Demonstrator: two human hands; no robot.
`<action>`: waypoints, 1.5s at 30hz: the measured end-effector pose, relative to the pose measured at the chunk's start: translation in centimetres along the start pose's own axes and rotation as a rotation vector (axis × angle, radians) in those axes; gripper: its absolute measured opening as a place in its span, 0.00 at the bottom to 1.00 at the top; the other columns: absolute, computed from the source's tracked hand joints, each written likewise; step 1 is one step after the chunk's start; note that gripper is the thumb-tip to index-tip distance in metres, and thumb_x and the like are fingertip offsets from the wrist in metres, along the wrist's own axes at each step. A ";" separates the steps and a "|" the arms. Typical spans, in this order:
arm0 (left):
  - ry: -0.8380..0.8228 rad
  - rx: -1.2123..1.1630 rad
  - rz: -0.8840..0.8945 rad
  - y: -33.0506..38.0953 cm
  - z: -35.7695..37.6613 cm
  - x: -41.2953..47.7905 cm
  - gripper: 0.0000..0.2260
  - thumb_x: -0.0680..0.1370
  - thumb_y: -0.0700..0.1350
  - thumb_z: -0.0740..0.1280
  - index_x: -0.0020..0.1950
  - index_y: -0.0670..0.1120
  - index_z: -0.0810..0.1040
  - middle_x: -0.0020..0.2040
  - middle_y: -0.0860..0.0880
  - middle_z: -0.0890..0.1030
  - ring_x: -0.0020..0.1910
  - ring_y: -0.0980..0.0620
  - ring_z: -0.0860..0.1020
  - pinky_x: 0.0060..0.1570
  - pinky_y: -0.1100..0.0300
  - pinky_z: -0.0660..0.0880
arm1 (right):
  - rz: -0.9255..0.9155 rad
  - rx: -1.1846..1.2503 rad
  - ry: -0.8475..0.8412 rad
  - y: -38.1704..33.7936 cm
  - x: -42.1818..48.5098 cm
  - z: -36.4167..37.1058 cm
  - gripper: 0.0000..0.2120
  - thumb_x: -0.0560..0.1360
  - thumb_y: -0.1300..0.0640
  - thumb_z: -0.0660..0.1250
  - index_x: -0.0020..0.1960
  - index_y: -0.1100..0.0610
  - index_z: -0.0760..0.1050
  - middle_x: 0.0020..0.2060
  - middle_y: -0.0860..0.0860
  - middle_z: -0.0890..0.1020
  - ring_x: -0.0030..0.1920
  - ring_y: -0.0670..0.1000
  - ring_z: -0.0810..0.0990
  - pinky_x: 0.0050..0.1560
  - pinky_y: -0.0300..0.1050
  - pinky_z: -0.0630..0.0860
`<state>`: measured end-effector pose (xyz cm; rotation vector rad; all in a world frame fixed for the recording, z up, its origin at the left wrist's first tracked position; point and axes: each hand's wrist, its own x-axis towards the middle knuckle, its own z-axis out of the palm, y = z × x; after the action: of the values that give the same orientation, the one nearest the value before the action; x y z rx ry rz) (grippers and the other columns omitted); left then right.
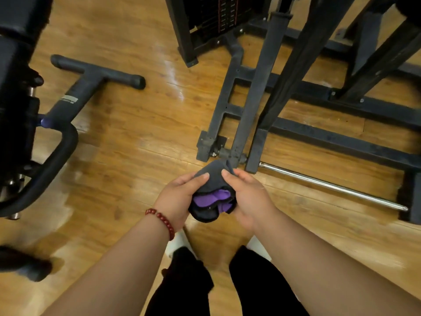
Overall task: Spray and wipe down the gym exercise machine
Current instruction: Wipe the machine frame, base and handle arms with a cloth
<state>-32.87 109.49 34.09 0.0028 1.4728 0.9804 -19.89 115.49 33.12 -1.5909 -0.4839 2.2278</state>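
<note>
both hands (180,197) gripping bunched cloth (210,199)

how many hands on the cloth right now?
2. The left hand holds the cloth from its left side; the right hand holds it from the right. None hidden.

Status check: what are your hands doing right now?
Left hand and right hand both gripping bunched dark grey and purple cloth. Black metal machine frame ahead, hands off it. No spray bottle in view.
</note>
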 end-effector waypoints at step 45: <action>-0.173 0.376 0.934 5.8 5.9 36.9 0.10 0.82 0.48 0.58 0.51 0.58 0.78 0.50 0.58 0.81 0.47 0.63 0.79 0.51 0.63 0.76 | -1.515 -0.807 0.694 -10.4 27.4 -4.1 0.19 0.78 0.62 0.67 0.66 0.49 0.75 0.47 0.41 0.82 0.50 0.35 0.78 0.53 0.24 0.70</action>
<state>-38.49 136.48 8.24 1.1017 1.4723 1.3599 -23.27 137.92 14.14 -1.2817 -1.6883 0.3127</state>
